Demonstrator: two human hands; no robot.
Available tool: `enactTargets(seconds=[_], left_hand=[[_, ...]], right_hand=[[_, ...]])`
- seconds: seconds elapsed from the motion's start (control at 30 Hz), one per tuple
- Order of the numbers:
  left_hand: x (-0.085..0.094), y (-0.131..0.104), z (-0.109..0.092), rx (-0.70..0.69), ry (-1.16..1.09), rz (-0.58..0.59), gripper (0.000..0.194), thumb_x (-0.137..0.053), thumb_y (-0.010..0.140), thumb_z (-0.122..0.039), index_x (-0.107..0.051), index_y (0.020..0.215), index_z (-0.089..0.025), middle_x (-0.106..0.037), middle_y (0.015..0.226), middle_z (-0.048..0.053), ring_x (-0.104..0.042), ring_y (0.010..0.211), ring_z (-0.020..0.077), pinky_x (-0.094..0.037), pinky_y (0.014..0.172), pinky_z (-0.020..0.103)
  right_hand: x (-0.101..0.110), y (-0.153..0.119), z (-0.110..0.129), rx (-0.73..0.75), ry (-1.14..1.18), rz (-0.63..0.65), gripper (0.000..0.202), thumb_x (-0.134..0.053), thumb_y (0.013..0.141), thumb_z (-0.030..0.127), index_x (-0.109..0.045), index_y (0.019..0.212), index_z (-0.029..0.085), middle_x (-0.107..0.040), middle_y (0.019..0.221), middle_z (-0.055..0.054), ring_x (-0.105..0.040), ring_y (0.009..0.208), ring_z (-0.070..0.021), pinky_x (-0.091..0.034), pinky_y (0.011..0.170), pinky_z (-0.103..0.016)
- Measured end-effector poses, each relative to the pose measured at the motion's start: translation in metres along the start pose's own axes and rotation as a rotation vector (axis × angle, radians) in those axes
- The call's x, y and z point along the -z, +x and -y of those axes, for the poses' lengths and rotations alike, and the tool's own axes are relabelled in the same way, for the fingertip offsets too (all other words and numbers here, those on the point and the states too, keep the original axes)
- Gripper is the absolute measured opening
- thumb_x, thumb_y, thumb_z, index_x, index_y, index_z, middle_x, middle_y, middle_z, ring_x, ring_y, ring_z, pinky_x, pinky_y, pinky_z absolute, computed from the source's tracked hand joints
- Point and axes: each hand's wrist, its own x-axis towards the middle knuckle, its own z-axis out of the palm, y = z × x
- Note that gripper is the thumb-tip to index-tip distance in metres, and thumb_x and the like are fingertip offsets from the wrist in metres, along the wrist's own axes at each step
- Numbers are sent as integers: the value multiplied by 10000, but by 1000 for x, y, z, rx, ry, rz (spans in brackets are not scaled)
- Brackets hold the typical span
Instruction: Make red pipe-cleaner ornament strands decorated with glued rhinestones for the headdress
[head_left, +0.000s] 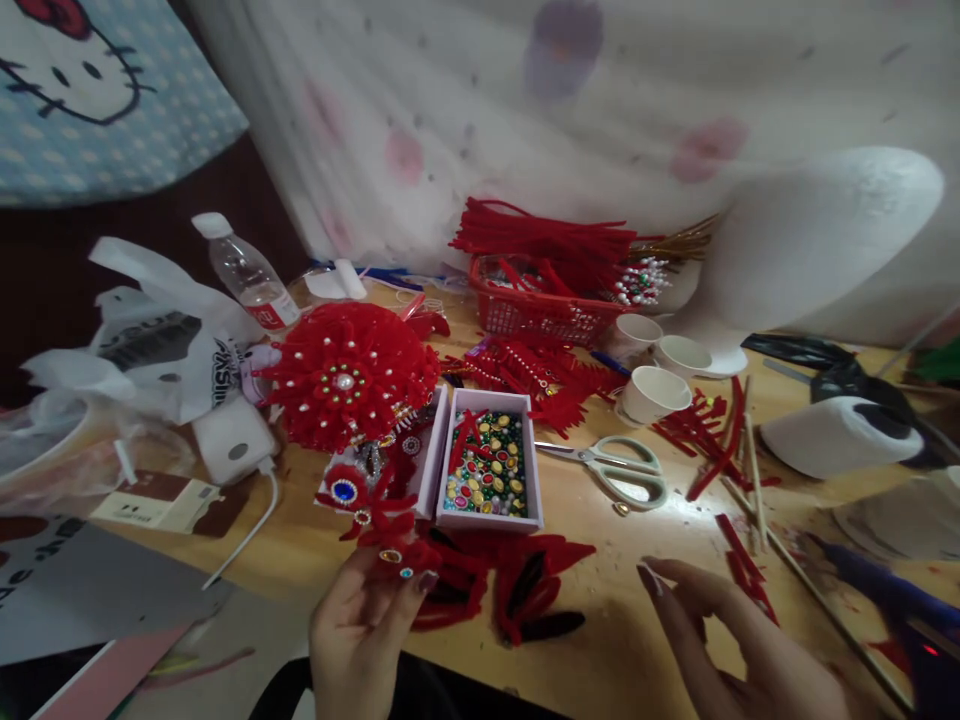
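Observation:
My left hand [364, 620] grips a red chenille ornament [394, 515] set with blue, amber and light-blue gems in silvery settings. Thumb and fingers close round its lower end. At the lower right, my right hand [735, 635] makes a pinch with thumb and forefinger; whether a tiny thing sits between the tips is hard to see. Just beyond the hands stands a white box [487, 522] of loose beads and gem pieces. Red-and-black chenille pieces [529, 590] lie on the table between my hands. A big red beaded pompom flower [349, 380] rests behind the ornament.
Scissors [619, 465] lie right of the box, near several paper cups [654, 397]. A red basket [547, 310] of chenille stems stands at the back. A glue gun [885, 600] lies at the right, by a thread cone [817, 440]. A bottle [251, 275] stands left.

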Motion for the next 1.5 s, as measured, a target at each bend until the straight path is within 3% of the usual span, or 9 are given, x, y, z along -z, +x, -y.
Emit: enactTargets(seconds=[0.23, 0.5, 0.67, 0.8, 0.93, 1.13, 1.3, 1.4, 1.5], left_hand=[[-20, -14, -24, 24, 235, 152, 447, -907, 527, -460, -754, 814, -153, -791, 790, 103, -758, 703, 263, -638, 636, 297], [-44, -14, -51, 172, 89, 417, 404, -886, 580, -443, -780, 880, -194, -798, 903, 89, -760, 832, 246, -615, 774, 292], [-54, -16, -55, 206, 28, 470, 360, -885, 601, -397, -796, 900, -216, -799, 896, 78, -758, 827, 239, -612, 770, 291], [-55, -14, -54, 113, 112, 531, 207, -835, 658, -283, -805, 858, -240, -795, 850, 48, -750, 749, 194, -601, 704, 227], [-51, -11, -50, 11, 256, 608, 218, -773, 695, -206, -794, 910, -234, -793, 862, 48, -751, 750, 198, -609, 709, 241], [-49, -17, -43, -11, 259, 488, 212, -772, 686, -214, -788, 897, -233, -793, 890, 40, -753, 819, 201, -605, 751, 230], [-44, -12, -35, -133, 319, 541, 192, -744, 736, -221, -780, 925, -229, -789, 923, 53, -753, 817, 201, -612, 736, 238], [-40, -10, -33, -227, 380, 476, 161, -759, 727, -233, -785, 884, -214, -788, 908, 74, -748, 796, 213, -617, 714, 254], [-40, -12, -35, -205, 361, 450, 161, -777, 714, -249, -789, 871, -216, -789, 886, 78, -747, 790, 218, -618, 720, 263]], right_hand=[[-16, 31, 40, -152, 388, 137, 148, -560, 982, 280, -670, 1076, 311, -692, 877, 16, -668, 698, -117, -528, 637, -153], [-43, 78, 83, -331, 911, 240, 230, -618, 946, 481, -692, 1137, 376, -617, 1091, -28, -612, 1058, -174, -564, 814, -200], [-47, 91, 85, -385, 1036, 231, 167, -677, 899, 452, -750, 1015, 358, -629, 1075, -22, -631, 954, -171, -573, 746, -215], [-49, 93, 88, -426, 1081, 172, 77, -701, 865, 351, -767, 893, 323, -633, 996, -17, -633, 873, -155, -559, 720, -211], [-48, 94, 89, -470, 1113, 164, 81, -702, 853, 318, -760, 825, 268, -623, 952, -23, -619, 824, -141, -537, 698, -195], [-46, 92, 85, -457, 1076, 165, 100, -687, 849, 312, -750, 806, 247, -622, 948, -24, -610, 866, -147, -515, 727, -197], [-47, 91, 84, -480, 1048, 147, 111, -683, 843, 329, -740, 810, 240, -644, 972, -37, -625, 911, -173, -526, 770, -232], [-47, 91, 83, -486, 1030, 134, 129, -691, 841, 349, -742, 815, 233, -647, 943, -43, -630, 863, -179, -531, 723, -244], [-46, 93, 79, -486, 989, 84, 136, -717, 833, 367, -747, 822, 235, -649, 920, -40, -623, 847, -181, -521, 730, -257]])
